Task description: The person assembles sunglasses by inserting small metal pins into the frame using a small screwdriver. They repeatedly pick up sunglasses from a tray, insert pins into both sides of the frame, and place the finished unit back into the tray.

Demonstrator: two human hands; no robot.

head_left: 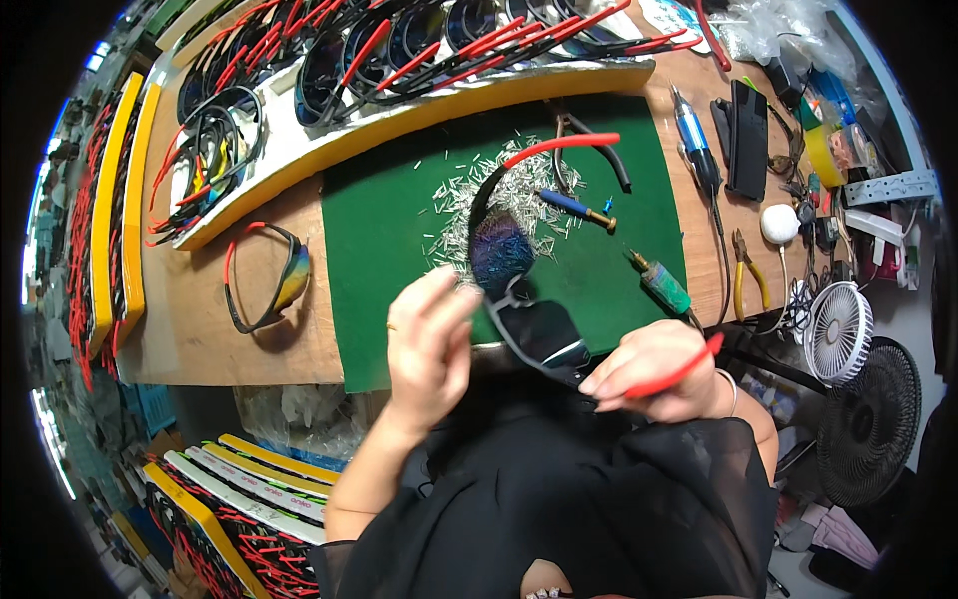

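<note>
Green mat (379,250): was spread over the wooden tabletop (200,344).
Sunglasses (539,329): were held tilted above the mat's near half, one red-tipped temple being stretched out over the mat's far half, the other red tip being seen across the right hand.
Right hand (654,374): was closed around the end of the sunglasses' frame, by the mat's near right corner.
Left hand (429,329): was held loosely opened, fingers bent and blurred, over the mat's near left part; whether the frame was touched could not be told.
Silver pins (454,205): were strewn thickly across the mat's middle, partly hidden by the sunglasses.
Blue-handled tool (567,204): was laid on the mat, right of its middle.
Green-handled tool (666,288): was placed at the mat's right edge.
Yellow-handled pliers (740,262): were laid right of the mat.
Second pair of glasses (296,272): was set down left of the mat.
Foam rack (449,108): was stood along the mat's far edge, filled with red-tipped glasses.
</note>
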